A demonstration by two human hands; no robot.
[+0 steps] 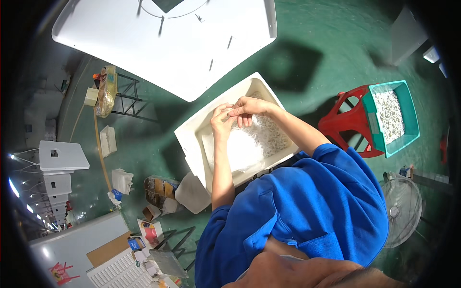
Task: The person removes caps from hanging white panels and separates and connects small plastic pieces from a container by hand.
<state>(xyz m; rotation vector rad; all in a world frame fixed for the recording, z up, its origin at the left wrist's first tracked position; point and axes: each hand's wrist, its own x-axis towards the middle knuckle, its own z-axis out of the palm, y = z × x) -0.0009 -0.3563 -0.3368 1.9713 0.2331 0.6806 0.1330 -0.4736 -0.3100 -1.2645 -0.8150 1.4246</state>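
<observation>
My left hand (221, 120) and my right hand (252, 106) meet above a large cream-white plastic bin (193, 152). The fingertips of both are drawn together in a pinch, touching or nearly so. Whatever is between them is too small to make out. Under my hands, the bin holds a heap of small pale pieces (276, 137) on its right side. A bright white sheet or bag (237, 149), washed out by glare, covers the left part.
A white lamp-like panel (158, 43) hangs at the top. To the right, a teal crate (408, 115) of small white pieces rests by a red stool (343, 120). A fan (396, 211) stands lower right, a cluttered table (77, 245) lower left, and divided trays (161, 189) on the floor.
</observation>
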